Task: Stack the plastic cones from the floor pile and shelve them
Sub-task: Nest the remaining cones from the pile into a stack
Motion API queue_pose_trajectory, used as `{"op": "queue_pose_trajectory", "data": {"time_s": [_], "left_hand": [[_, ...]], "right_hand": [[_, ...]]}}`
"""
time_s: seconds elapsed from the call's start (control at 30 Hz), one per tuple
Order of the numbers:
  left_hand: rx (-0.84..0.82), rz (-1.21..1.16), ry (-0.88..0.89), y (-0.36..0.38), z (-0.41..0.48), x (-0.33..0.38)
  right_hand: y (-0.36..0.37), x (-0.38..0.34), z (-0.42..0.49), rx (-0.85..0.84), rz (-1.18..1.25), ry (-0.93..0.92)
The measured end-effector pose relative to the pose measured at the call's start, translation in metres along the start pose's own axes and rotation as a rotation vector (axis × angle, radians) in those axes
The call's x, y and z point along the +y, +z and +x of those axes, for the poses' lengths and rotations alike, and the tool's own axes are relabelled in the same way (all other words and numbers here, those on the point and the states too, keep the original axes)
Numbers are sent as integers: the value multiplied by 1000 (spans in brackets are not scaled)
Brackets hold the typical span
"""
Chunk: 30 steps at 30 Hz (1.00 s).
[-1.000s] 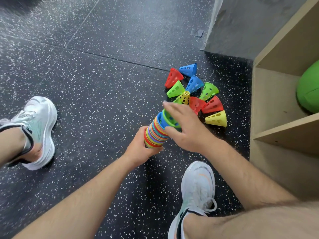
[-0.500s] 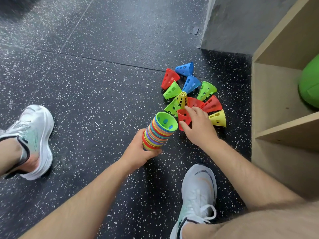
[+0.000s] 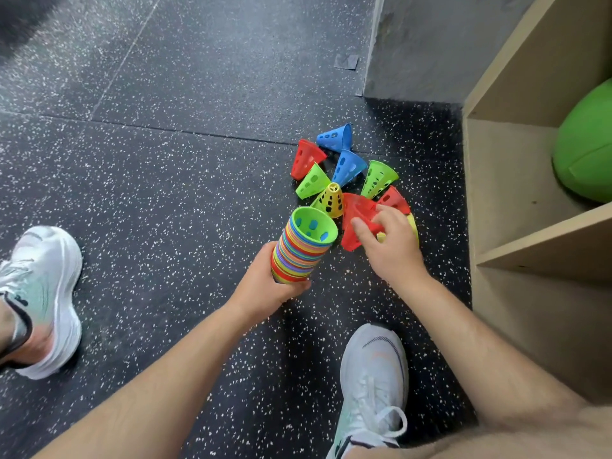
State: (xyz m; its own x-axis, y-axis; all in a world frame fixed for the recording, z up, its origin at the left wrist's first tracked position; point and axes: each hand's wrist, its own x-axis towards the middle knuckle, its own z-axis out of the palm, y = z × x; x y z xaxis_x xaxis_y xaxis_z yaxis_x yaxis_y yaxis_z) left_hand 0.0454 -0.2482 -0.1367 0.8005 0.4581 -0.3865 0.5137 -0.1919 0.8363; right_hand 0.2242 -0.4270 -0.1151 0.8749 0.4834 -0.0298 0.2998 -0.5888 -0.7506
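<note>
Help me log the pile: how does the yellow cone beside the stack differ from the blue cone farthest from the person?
The yellow cone has its narrow tip up; the blue cone lies on its side, wide end rightward. The yellow cone sits next to the stack in the left hand; the blue cone lies farthest from it. Both are perforated, and neither hand touches them.

Bare forearms; white mesh sneakers (image 3: 372,385), white laces, dark collar trim.
</note>
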Motion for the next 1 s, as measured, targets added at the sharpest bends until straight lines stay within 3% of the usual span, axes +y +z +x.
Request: {"op": "queue_pose_trajectory", "data": {"time_s": [0.13,0.23,0.43,0.67,0.9,1.0], "left_hand": [[-26,75,20,5,14,9],[-16,91,26,8,20,14],[-5,27,98,18,27,33],[-13,-17,49,26,30,26],[-21,8,44,30,32,24],[-16,20,66,30,32,20]], "right_hand": [[-19,-21,14,233,130,-91],[-24,-39,18,311,195,-213],[-17,-61,5,86,146,-365],[-15,-54,-2,-247,97,-273],[-12,-42,-2,-267,197,-220],[-12,-28,4,-67,282,-154]]}}
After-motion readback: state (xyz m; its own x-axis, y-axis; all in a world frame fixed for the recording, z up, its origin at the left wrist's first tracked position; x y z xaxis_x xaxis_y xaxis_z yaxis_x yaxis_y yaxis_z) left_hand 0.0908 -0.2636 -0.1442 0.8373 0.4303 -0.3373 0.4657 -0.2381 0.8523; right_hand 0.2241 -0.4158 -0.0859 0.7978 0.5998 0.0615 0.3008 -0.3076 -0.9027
